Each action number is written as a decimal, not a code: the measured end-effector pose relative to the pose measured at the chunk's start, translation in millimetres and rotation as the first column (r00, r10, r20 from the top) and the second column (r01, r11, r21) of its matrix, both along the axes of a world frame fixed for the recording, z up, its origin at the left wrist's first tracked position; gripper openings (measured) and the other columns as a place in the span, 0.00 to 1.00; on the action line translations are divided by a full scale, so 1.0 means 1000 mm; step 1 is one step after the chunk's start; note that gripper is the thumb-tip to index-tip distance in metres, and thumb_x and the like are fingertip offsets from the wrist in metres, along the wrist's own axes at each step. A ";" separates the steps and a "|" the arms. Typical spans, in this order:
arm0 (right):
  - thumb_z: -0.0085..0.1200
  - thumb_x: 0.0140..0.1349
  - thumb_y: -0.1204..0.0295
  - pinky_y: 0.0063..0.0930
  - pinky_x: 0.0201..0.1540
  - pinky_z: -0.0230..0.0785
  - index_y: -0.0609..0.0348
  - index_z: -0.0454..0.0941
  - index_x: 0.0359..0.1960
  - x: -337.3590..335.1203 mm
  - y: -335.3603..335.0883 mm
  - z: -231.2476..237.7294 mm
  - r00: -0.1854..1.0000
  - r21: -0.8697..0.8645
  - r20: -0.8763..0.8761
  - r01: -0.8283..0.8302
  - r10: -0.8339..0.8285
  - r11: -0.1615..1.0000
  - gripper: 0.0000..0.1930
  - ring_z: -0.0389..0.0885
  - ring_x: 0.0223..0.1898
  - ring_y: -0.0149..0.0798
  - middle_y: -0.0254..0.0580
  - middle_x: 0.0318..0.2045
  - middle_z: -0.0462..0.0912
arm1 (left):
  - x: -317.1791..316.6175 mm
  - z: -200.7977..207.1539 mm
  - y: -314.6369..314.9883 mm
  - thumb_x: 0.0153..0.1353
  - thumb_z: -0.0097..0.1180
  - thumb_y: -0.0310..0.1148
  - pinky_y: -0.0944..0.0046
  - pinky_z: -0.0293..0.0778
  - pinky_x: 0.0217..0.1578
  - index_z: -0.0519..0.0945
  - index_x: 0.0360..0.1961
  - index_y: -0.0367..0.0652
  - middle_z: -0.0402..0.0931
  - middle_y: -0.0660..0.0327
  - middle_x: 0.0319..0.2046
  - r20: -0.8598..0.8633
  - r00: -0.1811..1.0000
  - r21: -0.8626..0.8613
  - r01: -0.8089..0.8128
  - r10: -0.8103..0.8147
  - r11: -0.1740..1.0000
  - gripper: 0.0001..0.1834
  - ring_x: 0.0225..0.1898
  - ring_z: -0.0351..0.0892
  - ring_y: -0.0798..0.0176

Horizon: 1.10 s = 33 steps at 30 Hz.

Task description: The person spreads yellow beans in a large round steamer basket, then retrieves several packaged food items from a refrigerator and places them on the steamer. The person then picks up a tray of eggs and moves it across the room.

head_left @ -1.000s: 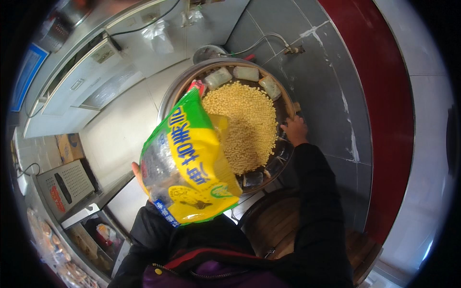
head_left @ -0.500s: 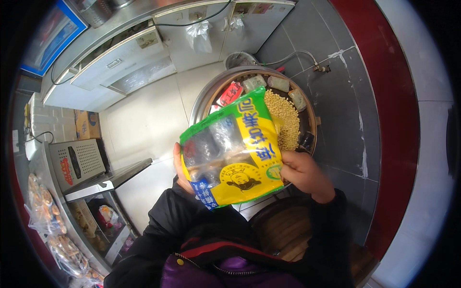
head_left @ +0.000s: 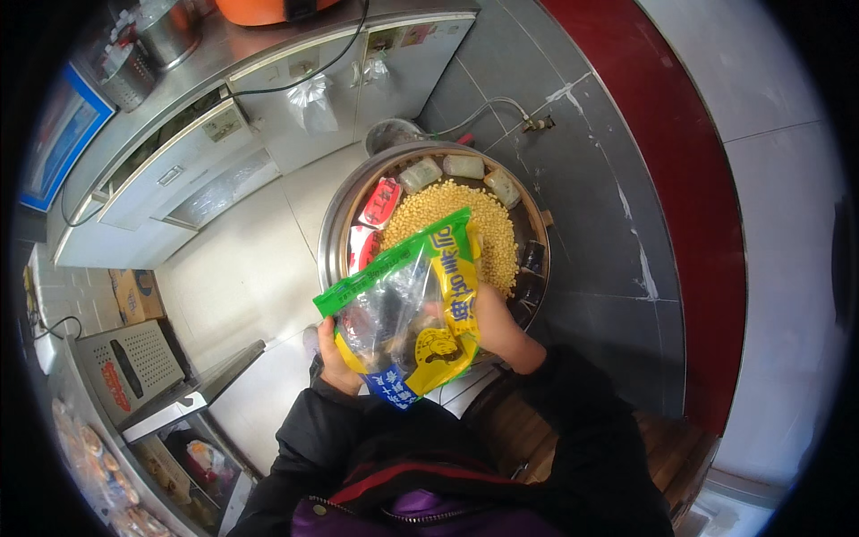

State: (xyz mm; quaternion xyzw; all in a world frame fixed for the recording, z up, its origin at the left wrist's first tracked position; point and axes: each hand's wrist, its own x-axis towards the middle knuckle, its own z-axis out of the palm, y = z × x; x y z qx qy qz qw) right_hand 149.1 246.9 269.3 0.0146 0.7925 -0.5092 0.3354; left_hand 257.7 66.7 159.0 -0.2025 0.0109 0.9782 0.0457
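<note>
A clear plastic bag point(head_left: 394, 304) with green, yellow and blue printing is held in front of me, tilted, with dark wrapped pieces dimly visible inside. My left hand point(head_left: 338, 360) is closed around its left side. At the right side of the bag, my right hand point(head_left: 504, 329) reaches into it, and its fingers are mostly hidden behind the plastic. Just beyond lies a round steamer tray point(head_left: 548, 255) spread with yellow beans point(head_left: 456, 210). Around the beans sit red-and-white packets point(head_left: 380, 202), pale wrapped pieces point(head_left: 464, 166) and dark wrapped pieces point(head_left: 532, 257).
White cabinets point(head_left: 309, 121) under a steel counter stand at the far left. A water hose point(head_left: 483, 109) runs to a tap on the grey tiled wall point(head_left: 591, 224). Steel shelving with a perforated panel point(head_left: 134, 371) stands at left. Brown wooden slats point(head_left: 497, 430) lie below the tray.
My right hand has gone from gripping the bag's right edge to reaching inside it. The bag has crumpled and come lower, and more of the tray shows.
</note>
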 end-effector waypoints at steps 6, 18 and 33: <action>0.58 0.59 0.76 0.18 0.36 0.71 0.62 0.70 0.49 0.015 0.018 0.007 0.992 -0.330 0.056 0.123 -0.111 0.936 0.17 0.76 0.36 0.24 0.33 0.37 0.77 | -0.001 0.006 0.004 0.59 0.45 0.56 0.45 0.62 0.60 0.59 0.64 0.45 0.62 0.53 0.61 -0.080 0.993 0.067 0.096 -0.090 0.993 0.37 0.61 0.64 0.49; 0.53 0.60 0.78 0.25 0.44 0.72 0.64 0.73 0.49 0.025 0.053 0.031 0.989 -0.242 0.149 0.034 0.002 0.970 0.14 0.78 0.42 0.30 0.39 0.41 0.80 | 0.001 0.014 0.010 0.59 0.41 0.55 0.40 0.60 0.59 0.56 0.67 0.49 0.58 0.54 0.64 -0.117 0.984 0.081 0.142 -0.132 0.987 0.38 0.63 0.60 0.47; 0.48 0.62 0.75 0.24 0.38 0.75 0.69 0.70 0.51 0.020 0.132 0.074 0.976 0.075 0.215 -0.046 0.029 0.996 0.16 0.81 0.34 0.31 0.43 0.37 0.80 | 0.009 0.025 0.017 0.58 0.37 0.65 0.46 0.61 0.59 0.60 0.65 0.47 0.62 0.54 0.61 -0.020 0.997 -0.032 0.079 -0.080 0.996 0.41 0.61 0.62 0.50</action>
